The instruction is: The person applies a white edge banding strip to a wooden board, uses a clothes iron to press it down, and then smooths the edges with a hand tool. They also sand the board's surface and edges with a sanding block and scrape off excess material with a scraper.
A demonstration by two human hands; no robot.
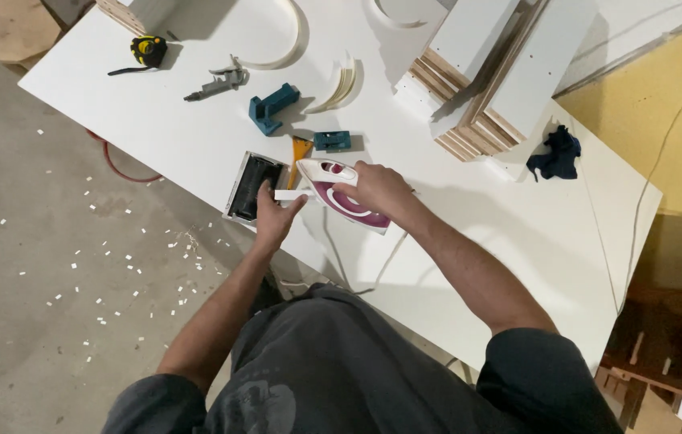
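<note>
The right hand closes its grip over the handle of a white and purple iron, pressing it sole-down on a small white strip near the front edge of the white desk. The left hand pinches the strip's near end with a narrow grip, apparently to keep it from sliding under the iron. A black tray lies just beside the left hand, an orange scraper and a blue block behind. The strip's far end is hidden beneath the iron, and the iron's cord drops out of sight below the desk edge.
</note>
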